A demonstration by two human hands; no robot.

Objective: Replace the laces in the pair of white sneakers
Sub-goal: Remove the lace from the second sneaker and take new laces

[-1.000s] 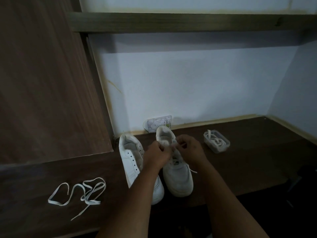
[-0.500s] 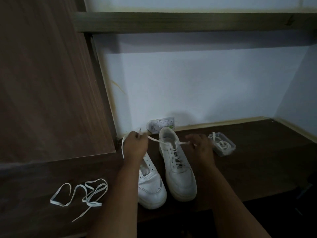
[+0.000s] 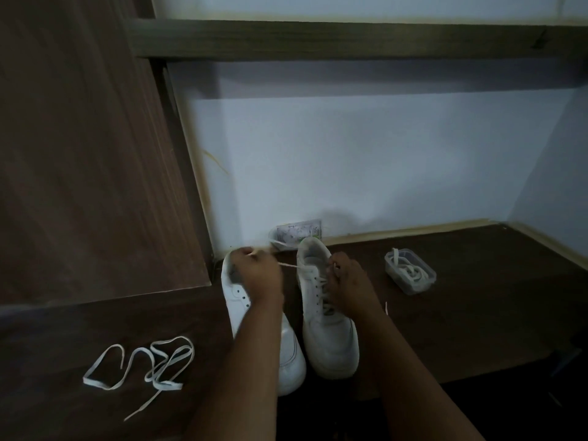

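Note:
Two white sneakers stand side by side on the dark wooden surface, toes toward me. The left sneaker (image 3: 237,300) has bare eyelets. The right sneaker (image 3: 331,338) carries a lace (image 3: 294,266) through its eyelets. My left hand (image 3: 259,275) hovers over the left sneaker's heel, pinching one lace end pulled taut to the left. My right hand (image 3: 348,288) rests on the right sneaker's upper eyelets, fingers closed on the lace there. A loose white lace (image 3: 152,367) lies tangled at the front left.
A small clear plastic tub (image 3: 410,273) holding another coiled lace sits to the right of the shoes. A small printed packet (image 3: 297,232) leans at the wall behind them. A wooden panel (image 3: 89,154) rises on the left, a shelf beam (image 3: 350,41) overhead.
Both hands were together over the right sneaker's tongue, then drew apart. My left hand stays out over the left sneaker with the lace end; my right hand has come back onto the right sneaker.

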